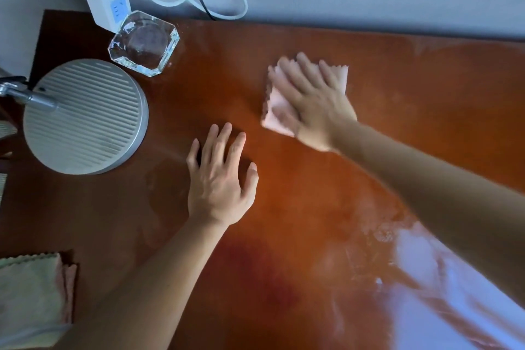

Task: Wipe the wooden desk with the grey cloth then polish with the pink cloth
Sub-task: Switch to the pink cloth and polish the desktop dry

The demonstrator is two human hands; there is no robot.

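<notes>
right hand (315, 105) presses flat, fingers straight, on the pink cloth (277, 111) toward the bench's (284, 207) far edge; left hand (220, 179) rests flat and spread mid-bench; pale cloth (28, 293) at near left corner.

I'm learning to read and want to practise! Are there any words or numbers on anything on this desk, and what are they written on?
No text here can be read.
The white power strip has blue patches with small marks, too small and blurred to read.
The glass dish, round grey lamp base, pink cloth, the folded cloths at the desk's left edge and the wooden desk show no writing.
</notes>
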